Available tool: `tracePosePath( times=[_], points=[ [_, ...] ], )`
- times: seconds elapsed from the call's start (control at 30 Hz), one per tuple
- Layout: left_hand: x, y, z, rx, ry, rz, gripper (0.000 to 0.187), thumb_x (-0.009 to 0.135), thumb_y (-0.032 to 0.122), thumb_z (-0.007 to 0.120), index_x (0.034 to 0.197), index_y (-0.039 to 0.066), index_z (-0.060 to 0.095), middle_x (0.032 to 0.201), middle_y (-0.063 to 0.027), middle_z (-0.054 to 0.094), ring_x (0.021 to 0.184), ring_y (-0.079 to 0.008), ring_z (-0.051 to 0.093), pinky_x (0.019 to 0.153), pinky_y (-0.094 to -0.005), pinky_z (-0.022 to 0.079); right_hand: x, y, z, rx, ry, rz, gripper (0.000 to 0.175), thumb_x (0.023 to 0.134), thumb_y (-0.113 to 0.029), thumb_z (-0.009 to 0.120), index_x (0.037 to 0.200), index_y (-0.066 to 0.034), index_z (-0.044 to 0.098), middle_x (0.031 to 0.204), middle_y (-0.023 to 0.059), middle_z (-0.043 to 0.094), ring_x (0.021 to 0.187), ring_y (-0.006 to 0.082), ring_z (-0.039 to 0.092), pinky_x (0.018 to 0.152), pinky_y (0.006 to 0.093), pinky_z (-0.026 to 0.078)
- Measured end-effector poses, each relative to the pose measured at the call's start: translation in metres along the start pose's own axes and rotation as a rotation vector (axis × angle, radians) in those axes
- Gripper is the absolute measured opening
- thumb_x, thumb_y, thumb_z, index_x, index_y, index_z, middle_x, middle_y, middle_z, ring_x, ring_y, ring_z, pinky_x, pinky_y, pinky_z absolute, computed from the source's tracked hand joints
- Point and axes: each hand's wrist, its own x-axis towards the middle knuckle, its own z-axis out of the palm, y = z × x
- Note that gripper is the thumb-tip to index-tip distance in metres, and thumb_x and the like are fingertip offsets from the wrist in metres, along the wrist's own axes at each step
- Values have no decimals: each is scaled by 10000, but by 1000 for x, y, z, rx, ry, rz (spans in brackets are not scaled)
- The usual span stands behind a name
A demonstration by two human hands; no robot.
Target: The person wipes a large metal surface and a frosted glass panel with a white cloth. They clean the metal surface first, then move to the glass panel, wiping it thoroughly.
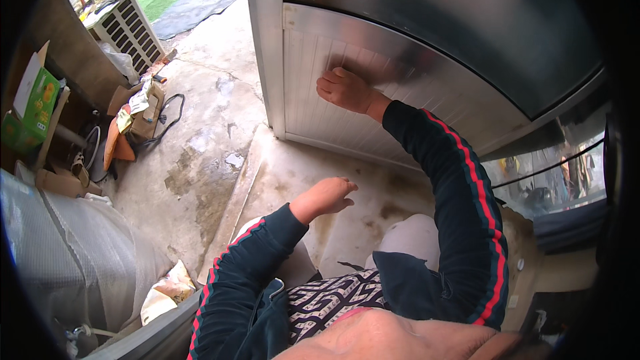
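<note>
My right hand (345, 91) is curled against the ribbed lower panel of a metal-framed door (310, 75); whether something lies under its fingers cannot be told. A dark shadow or reflection shows on the panel beside it. Above the panel is a dark glass pane (450, 25) in the same frame. My left hand (327, 197) hangs over the stained threshold floor, away from the door, its fingers loosely apart and nothing in them.
At the left lie a green fruit carton (42, 102), a brown cardboard box (147, 115) with a black strap, and a bubble-wrapped object (85, 250). An air-conditioner outdoor unit (127, 32) stands outside. A raised sill (235, 195) crosses the floor.
</note>
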Motion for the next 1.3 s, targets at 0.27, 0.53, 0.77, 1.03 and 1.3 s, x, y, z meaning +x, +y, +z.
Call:
tracePosePath(
  times=[0.27,0.53,0.77,1.03,1.3],
  points=[
    [-3,0,-2,-14,22,40,432,867,197,718,1253,19,644,1118,-193,671,1039,-397,639,889,-472,518,55,53,4,-167,199,89,57,843,-135,690,871,-169,653,954,-18,600,1020,158,565,870,337,430],
    [-5,1,-2,-9,5,10,443,859,204,726,1256,27,644,1119,-187,673,1050,-390,638,898,-469,519,84,28,12,-172,192,73,168,858,-141,691,978,-197,588,993,-32,589,1022,141,558,882,311,426],
    [2,-13,-1,-22,45,-44,416,844,235,744,1218,65,679,1103,-183,688,1068,-380,636,909,-473,516,91,24,39,-136,128,65,192,868,-134,700,1001,-198,577,1015,9,558,1012,176,554,871,327,431],
    [13,-28,-54,-868,1176,-187,609,898,51,704,1445,87,440,1265,-121,587,881,-210,694,748,-311,573,32,-36,22,674,294,887,123,848,-29,681,955,-67,634,941,90,610,898,291,622,786,406,518],
    [26,-41,-54,-983,989,-68,551,942,134,727,1424,42,476,1302,-119,624,1021,-142,658,863,-275,543,-30,-83,-10,1827,320,1805,249,959,-229,705,1136,-63,646,1095,20,656,973,143,629,864,322,519]
  ],
)
